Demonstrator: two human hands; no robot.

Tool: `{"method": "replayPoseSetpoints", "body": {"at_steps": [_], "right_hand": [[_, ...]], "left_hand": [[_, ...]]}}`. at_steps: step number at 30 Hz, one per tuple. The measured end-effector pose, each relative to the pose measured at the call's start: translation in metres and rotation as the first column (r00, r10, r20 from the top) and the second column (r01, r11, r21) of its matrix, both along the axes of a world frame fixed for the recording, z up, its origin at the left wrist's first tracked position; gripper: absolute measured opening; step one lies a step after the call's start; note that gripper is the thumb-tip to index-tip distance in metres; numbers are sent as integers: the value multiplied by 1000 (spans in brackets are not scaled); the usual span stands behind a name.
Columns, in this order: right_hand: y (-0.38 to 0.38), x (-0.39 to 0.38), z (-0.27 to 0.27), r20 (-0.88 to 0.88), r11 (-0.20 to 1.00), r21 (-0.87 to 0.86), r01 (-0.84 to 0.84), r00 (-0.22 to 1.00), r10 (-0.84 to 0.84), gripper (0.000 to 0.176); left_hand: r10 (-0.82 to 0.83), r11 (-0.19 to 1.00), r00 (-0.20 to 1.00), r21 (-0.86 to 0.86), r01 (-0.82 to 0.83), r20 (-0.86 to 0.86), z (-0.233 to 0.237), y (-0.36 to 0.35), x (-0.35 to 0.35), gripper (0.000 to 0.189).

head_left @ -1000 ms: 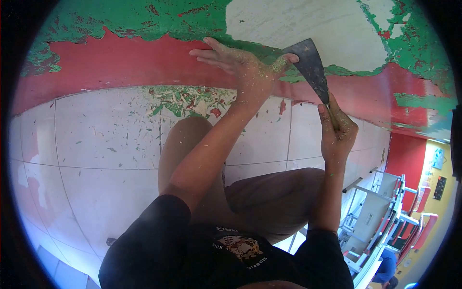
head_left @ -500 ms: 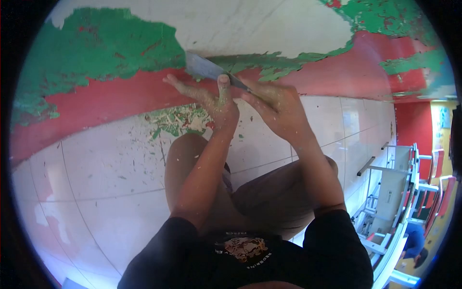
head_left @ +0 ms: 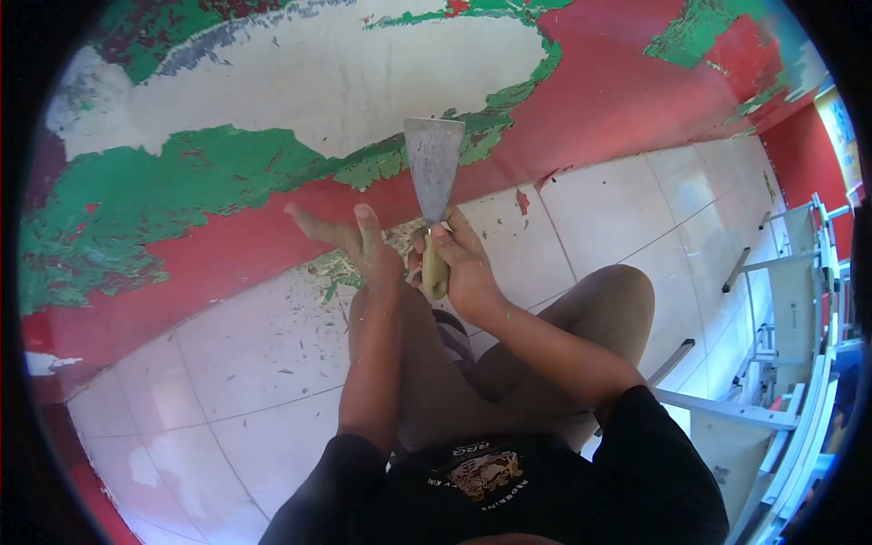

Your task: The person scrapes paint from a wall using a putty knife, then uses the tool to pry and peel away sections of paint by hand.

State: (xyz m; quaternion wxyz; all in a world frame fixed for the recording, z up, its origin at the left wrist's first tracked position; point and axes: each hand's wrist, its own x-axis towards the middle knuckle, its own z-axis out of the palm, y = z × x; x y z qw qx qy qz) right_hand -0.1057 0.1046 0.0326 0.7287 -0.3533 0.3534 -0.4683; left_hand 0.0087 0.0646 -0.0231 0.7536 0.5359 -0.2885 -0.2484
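A putty knife [head_left: 433, 163] with a wide metal blade and a yellowish handle is gripped in my right hand [head_left: 461, 272], blade pointing up toward the wall. My left hand [head_left: 368, 250] is beside it with thumb and fingers spread, holding nothing, above green paint flakes [head_left: 334, 272] on the floor. In front, the wall shows peeling green paint [head_left: 209, 177], red paint [head_left: 599, 100] and a bare whitish patch [head_left: 300, 86]. Dust and bits cling to my hands.
My bent legs [head_left: 590, 318] rest on the pale tiled floor [head_left: 245, 354], which has scattered paint chips. At the right stand metal-framed furniture pieces [head_left: 781, 309] with pale panels. A red wall section [head_left: 804, 154] is behind them.
My right hand has drawn back from the wall, and the putty knife now points upward, its handle visible. My left hand has moved lower and left. The view has shifted.
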Motion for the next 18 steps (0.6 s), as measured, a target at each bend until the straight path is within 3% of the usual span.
{"method": "replayPoseSetpoints", "body": {"at_steps": [1,2,4,6,7,9,10,11,12,13,14,16,18], "right_hand": [[1,-1,2,15,1000,-7,-7,1000,7,27],[1,-6,6,-55,999,-36,3,998,-5,28],[-3,-22,12,-116,997,-73,7,993,-16,28],[-11,-44,13,-450,985,-151,-82,893,6,21],[-13,-60,9,-444,984,-158,-80,896,2,21],[-13,-82,6,-731,835,-485,-261,645,-223,23],[-5,-83,6,-727,835,-488,-256,648,-226,23],[9,-82,7,-657,935,-309,-172,750,-79,24],[20,-78,9,-537,988,-101,-114,842,43,25],[27,-74,6,-530,989,-101,-107,847,37,25],[32,-69,0,-522,989,-89,-120,851,56,27],[33,-66,-1,-508,988,-85,-130,859,69,29],[34,-68,4,-642,943,-212,-258,764,65,31]], "left_hand": [[192,979,911,-132,-153,364,3,10,7,84],[202,977,905,-139,-161,373,0,24,14,84],[-83,996,932,7,86,354,-14,50,27,89],[-134,991,926,22,135,352,-22,65,36,86],[-191,981,921,41,188,339,-20,68,37,83],[-236,972,910,69,227,340,-10,71,36,80],[-284,959,898,102,265,335,-4,71,35,78],[-287,958,895,102,268,341,-2,67,32,78],[-415,910,866,113,400,278,-1,61,25,72],[-538,843,816,117,525,212,3,57,18,66],[-541,841,812,122,528,220,7,57,12,66],[-688,718,720,58,694,-91,24,55,-1,55],[-642,763,760,6,646,-97,24,52,-2,44]]}}
